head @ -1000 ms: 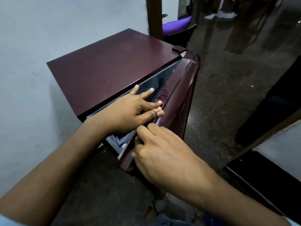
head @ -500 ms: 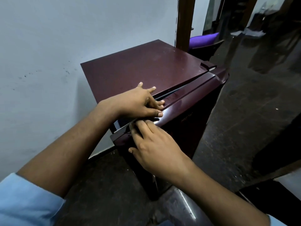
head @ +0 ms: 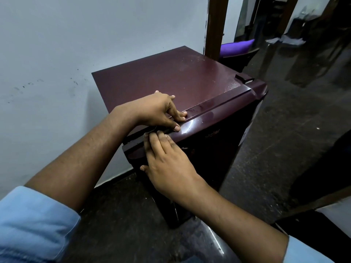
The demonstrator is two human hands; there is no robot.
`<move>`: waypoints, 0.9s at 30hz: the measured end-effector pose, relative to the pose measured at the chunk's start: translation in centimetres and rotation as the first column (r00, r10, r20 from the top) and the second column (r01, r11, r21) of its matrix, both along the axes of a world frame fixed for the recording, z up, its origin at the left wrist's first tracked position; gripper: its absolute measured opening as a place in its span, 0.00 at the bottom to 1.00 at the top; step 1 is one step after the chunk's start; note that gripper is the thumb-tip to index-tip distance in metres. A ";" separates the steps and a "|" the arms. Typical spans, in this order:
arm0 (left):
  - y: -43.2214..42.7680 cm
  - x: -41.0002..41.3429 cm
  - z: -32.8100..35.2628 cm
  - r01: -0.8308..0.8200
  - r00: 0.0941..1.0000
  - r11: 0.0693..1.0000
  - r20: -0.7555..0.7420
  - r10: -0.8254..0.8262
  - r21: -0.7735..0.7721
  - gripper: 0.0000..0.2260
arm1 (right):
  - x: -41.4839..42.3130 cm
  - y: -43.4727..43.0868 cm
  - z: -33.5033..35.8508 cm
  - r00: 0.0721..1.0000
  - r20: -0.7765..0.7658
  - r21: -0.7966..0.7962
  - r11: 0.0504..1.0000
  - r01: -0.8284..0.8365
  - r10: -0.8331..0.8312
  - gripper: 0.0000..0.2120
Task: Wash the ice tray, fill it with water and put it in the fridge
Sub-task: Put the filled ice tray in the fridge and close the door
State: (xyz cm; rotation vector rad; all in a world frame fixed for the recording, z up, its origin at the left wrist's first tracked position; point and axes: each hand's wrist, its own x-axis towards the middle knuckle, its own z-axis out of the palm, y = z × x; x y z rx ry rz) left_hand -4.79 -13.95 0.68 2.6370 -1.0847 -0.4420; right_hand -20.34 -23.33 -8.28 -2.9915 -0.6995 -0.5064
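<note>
Blue sleeves at the bottom corners, left (head: 34, 224) and right (head: 303, 251), both forearms reaching in over the dark floor (head: 275, 149). Nearest is the right hand (head: 169, 166): its fingers (head: 157, 141) are straight and close together, laid flat over the top edge of the fridge door (head: 218, 152), with the thumb spread out low on the door's front face. It grips nothing.

Just past it is the left hand (head: 155, 109), arched, knuckles up. Its fingertips (head: 177, 128) are bunched and pressed down where the door's top edge meets the lid of the maroon fridge (head: 171, 76). The two hands nearly touch at the fingertips, right below left. The door sits against the cabinet, with only a thin seam showing along the top.

Where the ice tray is, I cannot tell. The fridge stands against the pale wall (head: 76, 35). Behind its far corner is a brown wooden post (head: 214, 25), with a purple cushion (head: 237, 46) beyond that and a dim room further back.
</note>
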 end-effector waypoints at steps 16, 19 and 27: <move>2.5 -10.5 -4.8 -0.422 0.872 0.903 0.236 0.428 -0.081 0.38 | 0.5 -5.9 -2.0 1.000 0.020 0.303 0.953 -0.010 0.004 0.30; 2.9 -13.3 -7.5 -0.487 0.819 0.873 0.357 0.450 0.017 0.48 | 0.9 -6.3 -2.3 0.998 -0.051 0.233 0.972 0.039 -0.028 0.34; 4.7 -13.3 -8.5 -0.533 0.732 0.841 0.547 0.405 0.091 0.53 | 2.0 -5.3 -2.8 0.998 -0.044 0.087 0.995 0.052 -0.048 0.45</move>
